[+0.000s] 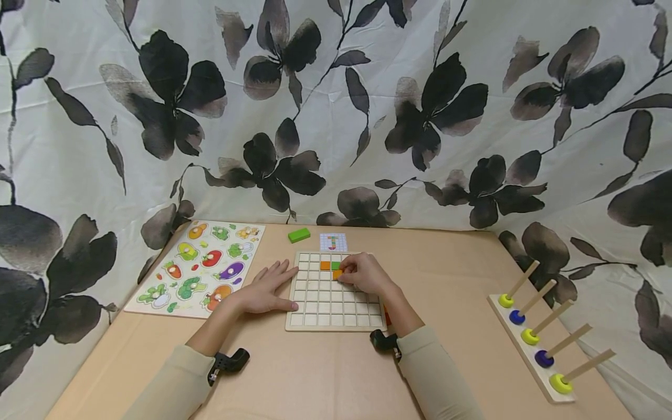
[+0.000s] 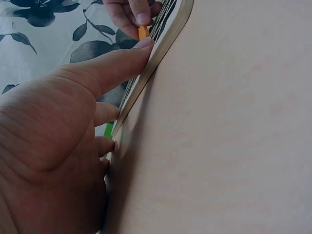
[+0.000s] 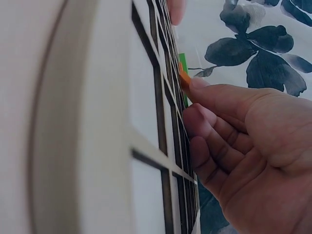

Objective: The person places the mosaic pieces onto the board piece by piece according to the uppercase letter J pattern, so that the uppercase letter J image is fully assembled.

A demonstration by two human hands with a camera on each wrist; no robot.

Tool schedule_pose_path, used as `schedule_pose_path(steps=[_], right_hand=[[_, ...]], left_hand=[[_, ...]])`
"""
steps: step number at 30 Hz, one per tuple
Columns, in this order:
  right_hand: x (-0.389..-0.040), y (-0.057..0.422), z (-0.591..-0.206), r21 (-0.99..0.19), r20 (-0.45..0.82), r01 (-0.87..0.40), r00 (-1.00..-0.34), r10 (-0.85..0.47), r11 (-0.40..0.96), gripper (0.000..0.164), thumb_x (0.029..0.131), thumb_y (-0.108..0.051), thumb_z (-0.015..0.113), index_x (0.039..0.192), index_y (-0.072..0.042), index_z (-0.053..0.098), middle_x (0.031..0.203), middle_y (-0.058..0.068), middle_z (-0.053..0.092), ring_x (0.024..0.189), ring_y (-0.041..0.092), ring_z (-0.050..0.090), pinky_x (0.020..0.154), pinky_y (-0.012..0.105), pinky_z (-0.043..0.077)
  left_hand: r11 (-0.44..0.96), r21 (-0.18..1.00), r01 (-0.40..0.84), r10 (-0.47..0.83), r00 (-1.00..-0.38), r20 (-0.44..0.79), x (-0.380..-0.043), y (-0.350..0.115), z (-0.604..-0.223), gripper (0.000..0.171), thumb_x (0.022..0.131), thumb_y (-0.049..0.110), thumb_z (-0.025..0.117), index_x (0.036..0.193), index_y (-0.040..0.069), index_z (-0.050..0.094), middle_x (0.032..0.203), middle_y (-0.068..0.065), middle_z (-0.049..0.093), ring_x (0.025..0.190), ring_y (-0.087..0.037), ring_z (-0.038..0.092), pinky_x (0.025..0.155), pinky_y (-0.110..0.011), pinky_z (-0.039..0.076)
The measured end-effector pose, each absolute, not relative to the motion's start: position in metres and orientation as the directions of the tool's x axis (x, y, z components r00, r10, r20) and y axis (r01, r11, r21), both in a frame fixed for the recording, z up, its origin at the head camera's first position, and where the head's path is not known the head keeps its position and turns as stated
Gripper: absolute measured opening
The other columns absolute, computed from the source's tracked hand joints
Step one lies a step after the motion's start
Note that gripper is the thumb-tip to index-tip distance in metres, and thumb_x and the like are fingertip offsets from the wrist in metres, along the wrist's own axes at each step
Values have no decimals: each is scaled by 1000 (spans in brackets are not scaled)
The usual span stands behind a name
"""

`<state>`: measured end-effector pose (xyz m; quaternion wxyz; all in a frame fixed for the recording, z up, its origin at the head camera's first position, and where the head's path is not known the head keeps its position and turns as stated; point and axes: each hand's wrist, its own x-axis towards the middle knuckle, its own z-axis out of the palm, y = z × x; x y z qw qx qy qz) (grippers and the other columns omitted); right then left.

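A pale grid board (image 1: 311, 309) with square cells lies flat at the middle of the table. My left hand (image 1: 265, 290) rests at its left side with fingers spread, and the thumb (image 2: 122, 63) touches the board's edge. Between thumb and fingers, my right hand (image 1: 366, 274) pinches an orange square tile (image 3: 185, 80) low over the upper cells. Just above it, another orange tile (image 1: 325, 265) sits in a cell beside a green tile (image 1: 335, 265). Behind the board lies a small card (image 1: 333, 242) printed with a coloured grid pattern.
Left of the board lies a vegetable picture sheet (image 1: 173, 286). A green block (image 1: 299, 235) is near the back edge. On the right stands a wooden peg rack (image 1: 532, 350) with yellow and blue rings. Something red (image 1: 387, 316) shows partly beneath my right forearm.
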<state>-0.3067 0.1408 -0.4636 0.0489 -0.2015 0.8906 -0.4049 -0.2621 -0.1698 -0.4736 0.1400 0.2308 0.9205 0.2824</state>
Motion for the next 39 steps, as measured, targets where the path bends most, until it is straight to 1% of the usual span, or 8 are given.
schedule_pose_path(steps=[3, 15, 19, 25, 32, 39], right_hand=[[-307, 140, -464, -741, 61, -309, -915, -398, 596, 17, 88, -12, 84, 103, -7, 78, 81, 1, 67, 72, 15, 57, 64, 25, 46], [-303, 138, -461, -731, 35, -301, -913, -407, 612, 19, 89, -11, 83, 105, -4, 77, 81, 1, 65, 72, 14, 56, 63, 25, 46], [-303, 138, -461, -729, 30, -298, -913, -407, 616, 19, 88, -12, 84, 105, -6, 77, 80, 1, 66, 72, 14, 56, 64, 24, 46], [-304, 138, -463, -726, 34, -297, -916, -399, 620, 18, 88, -13, 84, 104, -7, 77, 81, 1, 66, 73, 15, 56, 65, 25, 46], [-305, 137, -466, -713, 45, -308, -917, -397, 630, 15, 91, -12, 81, 104, -7, 77, 81, 0, 65, 74, 14, 56, 67, 26, 46], [-305, 137, -466, -715, 49, -309, -917, -396, 627, 17, 90, -11, 81, 105, -6, 76, 82, 0, 65, 76, 15, 56, 69, 27, 47]], left_hand=[[735, 584, 345, 503, -855, -127, -262, -170, -474, 100, 89, 56, 74, 166, 15, 27, 175, -19, 5, 162, -43, -4, 129, -62, -4], [736, 583, 344, 500, -857, -125, -261, -170, -473, 100, 89, 57, 74, 166, 14, 27, 175, -19, 5, 162, -43, -3, 129, -62, -3], [737, 582, 344, 499, -858, -124, -261, -170, -473, 100, 89, 57, 74, 166, 14, 27, 175, -20, 5, 162, -43, -3, 129, -62, -3], [737, 580, 347, 500, -857, -123, -261, -169, -472, 99, 89, 57, 74, 166, 15, 28, 175, -20, 6, 162, -43, -3, 129, -62, -3], [736, 581, 347, 504, -854, -128, -262, -169, -473, 99, 89, 56, 74, 166, 14, 27, 175, -20, 5, 162, -43, -4, 129, -62, -4], [735, 580, 352, 506, -854, -123, -262, -170, -474, 100, 89, 56, 74, 166, 14, 28, 175, -20, 5, 162, -43, -4, 129, -62, -4]])
